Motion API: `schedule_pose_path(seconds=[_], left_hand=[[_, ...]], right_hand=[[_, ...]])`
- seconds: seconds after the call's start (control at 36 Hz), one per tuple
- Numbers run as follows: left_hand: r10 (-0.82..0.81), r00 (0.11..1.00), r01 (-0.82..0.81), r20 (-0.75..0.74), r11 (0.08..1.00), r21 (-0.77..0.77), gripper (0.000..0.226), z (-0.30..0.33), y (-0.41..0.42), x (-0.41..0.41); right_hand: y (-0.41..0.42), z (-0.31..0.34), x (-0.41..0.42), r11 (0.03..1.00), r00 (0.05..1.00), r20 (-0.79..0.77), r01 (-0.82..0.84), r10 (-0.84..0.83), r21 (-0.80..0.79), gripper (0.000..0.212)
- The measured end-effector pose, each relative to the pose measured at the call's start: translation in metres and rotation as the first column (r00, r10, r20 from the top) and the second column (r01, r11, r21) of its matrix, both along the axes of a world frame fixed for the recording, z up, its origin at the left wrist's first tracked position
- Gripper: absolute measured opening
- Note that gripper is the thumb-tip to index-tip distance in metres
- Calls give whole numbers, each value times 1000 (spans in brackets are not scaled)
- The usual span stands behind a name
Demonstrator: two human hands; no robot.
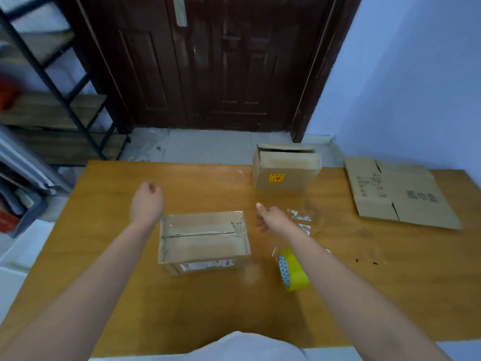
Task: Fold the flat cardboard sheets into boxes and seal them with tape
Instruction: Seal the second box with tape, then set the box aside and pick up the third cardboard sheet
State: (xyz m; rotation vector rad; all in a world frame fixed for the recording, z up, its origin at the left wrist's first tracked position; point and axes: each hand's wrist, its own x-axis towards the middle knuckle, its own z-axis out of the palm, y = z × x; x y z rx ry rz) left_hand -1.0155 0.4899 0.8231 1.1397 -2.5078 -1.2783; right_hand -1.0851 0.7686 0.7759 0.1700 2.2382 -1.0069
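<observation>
A folded cardboard box (pixel 203 239) sits in the middle of the wooden table (pixel 208 308), clear tape along its top seam. My left hand (pixel 147 201) hovers beyond its far left corner with fingers curled in, holding nothing. My right hand (pixel 270 217) hangs just right of the box, fingers loosely curled, thumb out, also holding nothing. A yellow tape roll (pixel 292 269) stands on edge under my right forearm. A second box (pixel 286 169) with a red-yellow sticker stands at the far edge. A flat cardboard sheet (pixel 398 192) lies at the far right.
Scraps of clear tape (pixel 300 217) lie on the table right of my right hand. A dark wooden door (pixel 208 61) stands behind the table. A black metal shelf (pixel 52 100) is at the left. A blue wall (pixel 416 74) is on the right.
</observation>
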Motion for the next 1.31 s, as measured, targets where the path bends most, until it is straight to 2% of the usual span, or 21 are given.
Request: schedule_pose_path(seconds=[0.06,0.11,0.14,0.19,0.28,0.39,0.53,0.61,0.69,0.78,0.83,0.92,1.03,1.08,1.19,1.31], left_hand=[[75,971,-90,228,994,58,53,-14,-21,10],[42,917,-156,397,953,259,70,-29,-31,24],[-8,901,-176,434,907,383,76,-33,-31,33],[-107,901,-160,421,818,552,81,-34,-26,44],[-118,941,-121,317,758,641,75,-25,-19,45],[-100,977,-42,186,771,636,66,-8,-20,33],[-71,994,107,-83,797,594,49,11,-20,19],[-90,967,206,-237,823,529,42,14,-20,18],[-139,943,265,-302,864,428,24,7,-19,25],[-174,912,323,-372,864,386,30,-2,-11,33],[-198,902,344,-384,867,360,40,-9,-3,37],[-207,912,337,-354,871,357,46,-25,7,42],[-260,933,345,-249,841,416,43,-49,13,50],[-285,936,351,-207,817,457,40,-57,16,56],[-307,928,373,-213,794,480,36,-64,16,61],[-208,937,318,-282,842,435,38,-59,12,51]], right_hand=[[-11,1,5,990,966,225,135,-125,-31,67],[-22,2,13,967,896,395,248,-204,-63,73],[-26,2,16,958,874,430,279,-225,-66,74],[-33,3,21,953,874,416,297,-251,-50,73],[-40,6,17,955,904,338,292,-261,-46,74],[-42,11,6,915,894,297,384,-336,-122,74],[-42,34,2,782,868,278,494,-413,-380,60],[-38,36,3,736,877,192,474,-440,-483,50],[-34,34,9,703,886,109,427,-450,-569,37],[-29,26,18,682,880,16,379,-475,-625,36],[-28,22,24,678,872,-10,373,-489,-633,32],[-29,18,34,656,868,39,402,-494,-639,27],[-25,3,43,650,840,90,477,-534,-591,29],[-22,-4,47,689,844,88,487,-529,-536,27],[-16,-10,47,775,870,42,458,-491,-436,33],[-17,5,44,827,865,-164,374,-474,-420,44]])
